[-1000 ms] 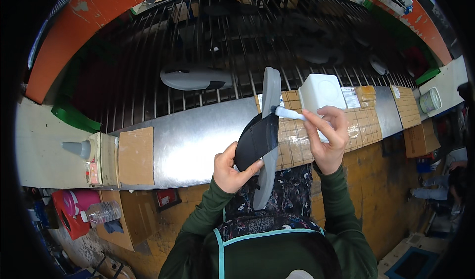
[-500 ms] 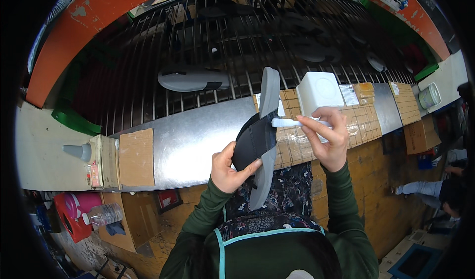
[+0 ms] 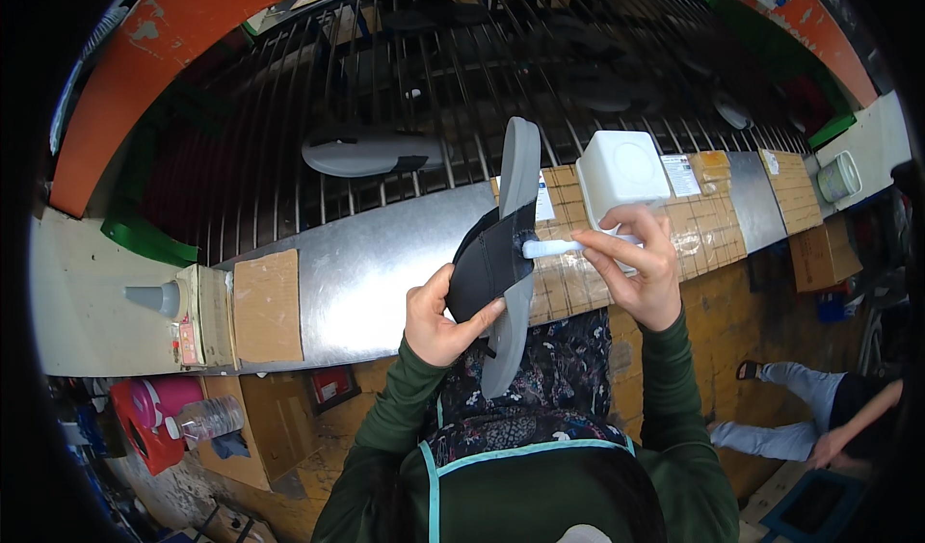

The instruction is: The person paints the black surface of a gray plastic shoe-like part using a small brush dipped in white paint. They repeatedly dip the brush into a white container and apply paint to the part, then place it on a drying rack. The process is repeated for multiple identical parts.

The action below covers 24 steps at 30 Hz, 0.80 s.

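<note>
A grey sandal sole with a wide black strap is held up on its side above the bench edge. My left hand is closed around the strap, its thumb resting by the grey sole. Between the thumb and fingers of my right hand is a white-handled brush. Its tip meets the strap's lower edge where that joins the sole. Just behind my right hand stands a white square plastic container.
Beyond the metal bench top runs a rack of metal rods with another grey sandal lying on it. Cardboard covers part of the bench. A person in jeans is on the right. A clear bottle lies low at left.
The sandal and my left hand have shifted slightly left. The brush tip has moved a little down along the strap edge. The person on the right has come further into view.
</note>
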### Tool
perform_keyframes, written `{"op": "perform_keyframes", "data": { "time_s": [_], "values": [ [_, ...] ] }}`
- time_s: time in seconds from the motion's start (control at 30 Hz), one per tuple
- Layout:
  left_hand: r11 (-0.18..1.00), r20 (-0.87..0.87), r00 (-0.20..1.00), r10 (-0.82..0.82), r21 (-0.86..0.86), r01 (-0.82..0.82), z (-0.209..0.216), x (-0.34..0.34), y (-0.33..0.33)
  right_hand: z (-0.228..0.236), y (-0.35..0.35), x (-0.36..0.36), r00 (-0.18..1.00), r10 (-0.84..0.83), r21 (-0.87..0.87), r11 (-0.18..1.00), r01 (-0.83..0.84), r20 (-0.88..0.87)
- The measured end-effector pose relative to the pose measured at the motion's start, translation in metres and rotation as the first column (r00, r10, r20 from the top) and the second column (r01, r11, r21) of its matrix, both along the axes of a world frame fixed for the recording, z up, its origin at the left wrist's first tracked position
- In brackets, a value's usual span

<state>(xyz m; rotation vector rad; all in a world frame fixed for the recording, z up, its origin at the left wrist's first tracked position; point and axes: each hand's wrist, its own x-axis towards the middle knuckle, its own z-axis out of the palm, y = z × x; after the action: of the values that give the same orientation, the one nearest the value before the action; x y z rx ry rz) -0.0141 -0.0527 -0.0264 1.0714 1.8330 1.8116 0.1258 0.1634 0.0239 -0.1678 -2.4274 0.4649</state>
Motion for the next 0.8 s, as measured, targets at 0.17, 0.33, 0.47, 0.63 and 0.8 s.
{"op": "perform_keyframes", "data": {
  "time_s": [0.17,0.33,0.47,0.63,0.8],
  "values": [
    [1.0,-0.008,1.0,0.0,0.003,0.0,0.001,-0.002,0.0,0.001,0.001,0.003,1.0,0.014,-0.01,1.0,-0.014,0.024],
    [1.0,0.023,1.0,-0.002,0.023,0.002,0.003,-0.003,0.003,-0.001,0.001,0.005,0.999,0.036,-0.051,0.998,-0.034,0.041],
    [0.998,0.027,1.0,0.008,0.064,-0.01,0.003,-0.004,0.004,-0.004,0.001,0.005,0.998,0.054,-0.074,0.996,-0.051,0.034],
    [0.999,0.128,0.992,-0.015,0.034,0.011,0.005,-0.005,0.003,-0.008,0.0,0.006,0.996,0.081,-0.117,0.99,-0.078,0.025],
    [0.999,0.214,0.976,-0.022,0.041,0.014,0.006,-0.004,0.002,-0.011,-0.001,0.007,0.995,0.096,-0.141,0.986,-0.09,0.039]
  ]
}}
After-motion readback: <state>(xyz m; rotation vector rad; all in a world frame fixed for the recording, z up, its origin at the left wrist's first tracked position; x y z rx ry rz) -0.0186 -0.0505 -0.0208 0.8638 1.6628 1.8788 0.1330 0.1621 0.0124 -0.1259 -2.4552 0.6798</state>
